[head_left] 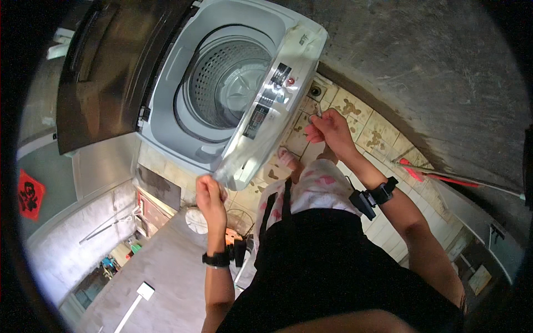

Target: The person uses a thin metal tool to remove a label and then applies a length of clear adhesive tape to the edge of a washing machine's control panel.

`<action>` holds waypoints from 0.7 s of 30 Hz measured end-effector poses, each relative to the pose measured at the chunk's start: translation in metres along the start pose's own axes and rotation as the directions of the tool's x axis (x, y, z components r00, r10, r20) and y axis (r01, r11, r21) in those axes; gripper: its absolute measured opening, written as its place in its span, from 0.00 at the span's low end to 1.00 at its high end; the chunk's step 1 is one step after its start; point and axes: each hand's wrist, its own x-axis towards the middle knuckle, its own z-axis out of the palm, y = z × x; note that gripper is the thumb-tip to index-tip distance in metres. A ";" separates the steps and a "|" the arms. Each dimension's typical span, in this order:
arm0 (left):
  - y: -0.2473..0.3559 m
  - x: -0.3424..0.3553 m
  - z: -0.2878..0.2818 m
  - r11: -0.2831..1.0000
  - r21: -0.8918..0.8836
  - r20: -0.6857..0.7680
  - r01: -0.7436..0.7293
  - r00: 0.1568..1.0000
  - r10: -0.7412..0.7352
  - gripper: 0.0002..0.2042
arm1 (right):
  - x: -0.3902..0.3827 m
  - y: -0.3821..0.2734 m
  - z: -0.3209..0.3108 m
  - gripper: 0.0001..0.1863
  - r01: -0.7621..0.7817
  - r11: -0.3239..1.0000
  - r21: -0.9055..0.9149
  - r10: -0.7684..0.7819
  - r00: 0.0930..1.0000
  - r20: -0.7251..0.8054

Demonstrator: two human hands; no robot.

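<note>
A top-load washing machine (222,139) stands open in front of me, its perforated steel drum (214,83) bare inside. Its dark hinged lid (111,72) is swung up to the left. My left hand (211,195) is closed at the near left corner of the glossy control panel (265,100); a hazy, see-through edge shows beside its fingers, too faint to name. Off the panel's right end, above the tiles, my right hand (331,132) is closed in a pinch. Something thin and pale shows at its fingertips, too small to make out.
Stained tiles (377,133) lie to the right, with a floor drain (316,91) near the machine and a red-headed broom (412,169) along the wall. A grey slab (166,266) fills the lower left. A red paper decoration (31,194) hangs far left.
</note>
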 end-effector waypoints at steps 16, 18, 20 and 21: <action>0.025 0.001 -0.001 0.778 -0.522 0.164 0.349 0.936 -0.310 0.10 | -0.005 -0.010 -0.003 0.11 0.012 0.996 -0.088 -0.016 0.999 -0.044; 0.041 -0.013 -0.026 0.794 -0.460 0.070 0.397 0.908 -0.413 0.09 | -0.004 -0.013 -0.005 0.10 0.004 0.996 -0.093 -0.008 0.999 -0.045; 0.049 -0.027 -0.076 0.853 -0.388 0.013 0.349 0.928 -0.373 0.07 | -0.001 -0.013 -0.002 0.10 -0.002 0.996 -0.093 -0.002 0.999 -0.045; 0.054 -0.035 -0.095 0.857 -0.386 -0.097 0.341 0.909 -0.405 0.07 | 0.001 -0.013 0.001 0.10 0.006 0.995 -0.097 -0.010 0.999 -0.043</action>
